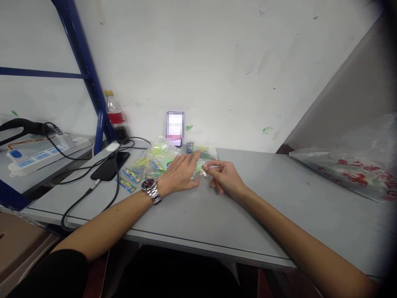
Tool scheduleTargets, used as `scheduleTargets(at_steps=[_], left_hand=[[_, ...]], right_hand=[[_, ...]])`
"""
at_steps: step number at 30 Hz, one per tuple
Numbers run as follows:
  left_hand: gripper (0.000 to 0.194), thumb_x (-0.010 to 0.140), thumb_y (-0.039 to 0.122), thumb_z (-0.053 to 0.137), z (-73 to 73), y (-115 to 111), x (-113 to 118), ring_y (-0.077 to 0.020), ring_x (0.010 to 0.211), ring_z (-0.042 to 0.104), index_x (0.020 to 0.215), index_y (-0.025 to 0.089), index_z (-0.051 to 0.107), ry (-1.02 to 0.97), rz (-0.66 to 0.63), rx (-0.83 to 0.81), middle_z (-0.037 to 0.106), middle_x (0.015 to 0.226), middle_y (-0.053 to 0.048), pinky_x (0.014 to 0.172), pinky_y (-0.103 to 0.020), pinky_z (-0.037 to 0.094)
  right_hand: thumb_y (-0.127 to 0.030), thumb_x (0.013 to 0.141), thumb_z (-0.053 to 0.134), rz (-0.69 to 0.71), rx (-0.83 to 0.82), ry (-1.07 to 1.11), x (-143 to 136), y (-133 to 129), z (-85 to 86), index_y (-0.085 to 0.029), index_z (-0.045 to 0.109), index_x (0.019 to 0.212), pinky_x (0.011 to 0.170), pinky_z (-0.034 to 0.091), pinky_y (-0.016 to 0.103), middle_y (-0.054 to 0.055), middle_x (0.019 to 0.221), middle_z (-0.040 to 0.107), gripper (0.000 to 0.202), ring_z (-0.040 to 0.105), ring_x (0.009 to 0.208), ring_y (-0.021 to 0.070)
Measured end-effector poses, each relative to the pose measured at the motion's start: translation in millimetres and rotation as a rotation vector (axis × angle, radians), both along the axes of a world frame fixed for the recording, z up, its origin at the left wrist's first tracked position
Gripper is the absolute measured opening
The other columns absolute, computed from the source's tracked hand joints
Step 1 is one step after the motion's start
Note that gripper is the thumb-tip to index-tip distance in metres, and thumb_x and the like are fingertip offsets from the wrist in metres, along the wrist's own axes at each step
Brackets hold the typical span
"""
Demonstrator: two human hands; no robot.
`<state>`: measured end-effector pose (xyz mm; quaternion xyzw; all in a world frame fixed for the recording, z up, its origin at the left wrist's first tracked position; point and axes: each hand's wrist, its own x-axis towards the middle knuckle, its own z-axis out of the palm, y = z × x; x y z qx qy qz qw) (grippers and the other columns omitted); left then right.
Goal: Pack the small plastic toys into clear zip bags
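My left hand [179,174], with a metal watch [151,191] at its wrist, lies palm down with fingers stretched beside a small clear plastic bag [201,168] of green bits. The thumb and forefinger of my right hand [228,178] are pinched on that bag's right edge. Behind my left hand spreads a crumpled larger clear bag [163,150] with yellow-green contents, partly covered by the hand. Colourful narrow packets [130,175] lie to the left, and another small packet [190,147] is behind my fingers.
A phone [175,128] leans on the wall. At left are a dark phone [110,166] with a cable [116,178], a white case [112,147], a cola bottle [115,118] and a power strip [46,157]. A large printed plastic bag [350,174] sits at right.
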<state>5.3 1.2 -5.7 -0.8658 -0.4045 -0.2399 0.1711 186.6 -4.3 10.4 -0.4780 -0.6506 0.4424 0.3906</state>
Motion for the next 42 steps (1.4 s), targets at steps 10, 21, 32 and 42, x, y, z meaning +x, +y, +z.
scheduleTargets(at_steps=[10,21,32,42], left_hand=[[0.073,0.081,0.03,0.052,-0.2,-1.2,1.2,-0.029,0.094,0.056,0.142,0.002,0.024,0.035,-0.085,0.078,0.06,0.102,-0.016,0.083,-0.041,0.045],[0.07,0.082,0.027,0.051,0.7,-4.0,4.0,-0.029,0.095,0.057,0.142,0.004,0.023,0.016,-0.123,0.105,0.06,0.102,-0.015,0.082,-0.042,0.046],[0.069,0.086,0.031,0.049,0.4,-0.9,0.9,-0.0302,0.096,0.058,0.143,0.003,0.021,-0.042,-0.07,0.132,0.06,0.105,-0.017,0.084,-0.044,0.047],[0.078,0.083,0.034,0.056,-1.6,1.6,1.1,-0.0325,0.104,0.056,0.145,0.007,0.016,-0.19,-0.087,-0.026,0.058,0.11,-0.019,0.088,-0.048,0.045]], right_hand=[[-0.045,0.076,0.063,0.135,-0.064,-0.046,1.1,1.1,0.1,-0.014,0.07,0.08,0.029,0.024,0.02,-0.005,0.037,0.05,0.033,0.034,0.024,0.0056],[-0.054,0.076,0.065,0.221,-0.122,0.027,-2.5,-0.7,-1.9,-0.014,0.072,0.08,0.042,0.045,0.024,-0.008,0.033,0.045,0.041,0.033,0.025,0.0046],[-0.046,0.067,0.076,-0.012,-0.054,0.098,1.8,3.7,-2.1,-0.012,0.074,0.08,0.041,0.046,0.027,0.0,0.055,0.064,0.036,0.037,0.025,0.0034],[-0.053,0.072,0.07,-0.036,0.106,0.11,-1.2,3.2,-3.2,-0.014,0.071,0.082,0.064,0.055,0.037,0.007,0.076,0.071,0.04,0.059,0.047,0.0138]])
